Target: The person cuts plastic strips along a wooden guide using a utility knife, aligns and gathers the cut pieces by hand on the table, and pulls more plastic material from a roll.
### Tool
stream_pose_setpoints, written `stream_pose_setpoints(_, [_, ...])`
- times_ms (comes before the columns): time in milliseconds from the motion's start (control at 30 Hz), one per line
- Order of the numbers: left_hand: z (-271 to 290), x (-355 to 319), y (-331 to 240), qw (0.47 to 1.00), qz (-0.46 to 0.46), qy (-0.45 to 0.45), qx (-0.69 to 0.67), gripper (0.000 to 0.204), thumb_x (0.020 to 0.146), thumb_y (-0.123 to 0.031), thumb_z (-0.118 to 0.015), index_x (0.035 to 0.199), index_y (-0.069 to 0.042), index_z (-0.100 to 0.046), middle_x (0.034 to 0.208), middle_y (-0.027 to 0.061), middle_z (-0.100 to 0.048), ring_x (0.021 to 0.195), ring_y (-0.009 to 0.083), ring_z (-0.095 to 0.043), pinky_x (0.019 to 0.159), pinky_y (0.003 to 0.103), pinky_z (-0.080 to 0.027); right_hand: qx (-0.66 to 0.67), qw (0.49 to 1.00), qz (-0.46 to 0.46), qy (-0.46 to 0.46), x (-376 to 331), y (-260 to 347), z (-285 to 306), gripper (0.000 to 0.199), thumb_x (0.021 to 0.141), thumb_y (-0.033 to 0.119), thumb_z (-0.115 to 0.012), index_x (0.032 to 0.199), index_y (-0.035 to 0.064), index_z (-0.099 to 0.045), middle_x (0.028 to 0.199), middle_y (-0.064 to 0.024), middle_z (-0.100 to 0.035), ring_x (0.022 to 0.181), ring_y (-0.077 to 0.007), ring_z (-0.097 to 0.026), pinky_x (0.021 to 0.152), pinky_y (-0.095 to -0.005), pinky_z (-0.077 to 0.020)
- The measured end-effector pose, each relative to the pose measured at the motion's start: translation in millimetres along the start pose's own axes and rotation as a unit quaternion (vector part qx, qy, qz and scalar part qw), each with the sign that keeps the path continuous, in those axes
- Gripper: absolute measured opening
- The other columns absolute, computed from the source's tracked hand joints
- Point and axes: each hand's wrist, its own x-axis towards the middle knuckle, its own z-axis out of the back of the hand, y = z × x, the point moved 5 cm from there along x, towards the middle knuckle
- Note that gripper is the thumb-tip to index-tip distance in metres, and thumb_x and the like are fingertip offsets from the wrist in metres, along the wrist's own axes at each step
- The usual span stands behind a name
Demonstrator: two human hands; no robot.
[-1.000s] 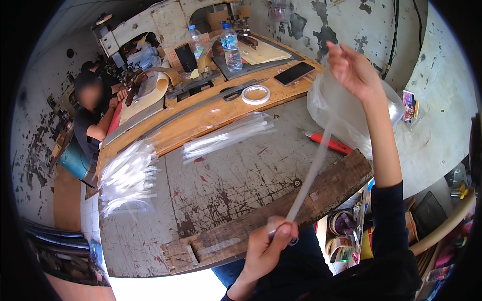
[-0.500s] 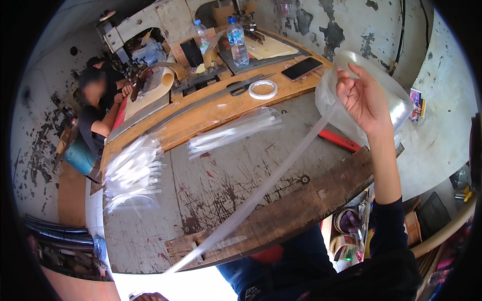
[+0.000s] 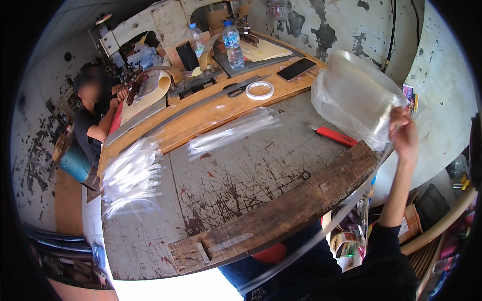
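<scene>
My right hand (image 3: 404, 134) is raised past the right end of the worn table (image 3: 236, 195), shut on a long clear plastic strip (image 3: 321, 233). The strip slants from this hand down across the table's front edge toward my lap. Just left of the hand a bulky roll of clear plastic in a bag (image 3: 351, 98) rests on the table's right end. A red-handled cutter (image 3: 335, 135) lies beside the bag. My left hand is out of view.
Two piles of cut clear strips lie on the table, one at the left (image 3: 131, 175) and one in the middle (image 3: 233, 131). On the far wooden board are a tape ring (image 3: 259, 90), scissors (image 3: 235, 90), a phone (image 3: 296, 69) and bottles (image 3: 232, 39). A person (image 3: 95, 118) sits at far left.
My right hand swung right and down, from above the roll to beyond the table's right end. My left hand, earlier gripping the strip at the front edge, dropped out of view.
</scene>
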Motion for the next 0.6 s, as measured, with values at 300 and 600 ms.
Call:
stream_pose_setpoints(300, [-22, -19, 35, 0.980, 0.035, 0.136, 0.143, 0.020, 0.086, -0.014, -0.048, 0.067, -0.009, -0.051, 0.057, -0.0024, -0.050, 0.050, 0.0080, -0.039, 0.047, 0.023, -0.038, -0.220, 0.973, 0.014, 0.071, 37, 5, -99, 0.020, 0.094, 0.009, -0.028, 0.079, 0.0020, -0.039, 0.059, 0.0004, -0.033, 0.041, -0.0070, -0.026, 0.038, -0.0200, -0.0255])
stream_pose_setpoints(600, [10, -72, 139, 0.906, 0.330, 0.149, 0.218, 0.028, 0.089, -0.035, -0.046, 0.080, -0.009, -0.054, 0.057, -0.0031, -0.049, 0.049, 0.0099, -0.035, 0.048, 0.023, -0.027, -0.594, 0.753, -0.096, 0.266, 27, -172, -142, 0.019, 0.087, 0.018, -0.045, 0.096, 0.0032, -0.052, 0.062, 0.0044, -0.040, 0.051, -0.0061, -0.036, 0.043, -0.0213, -0.0294])
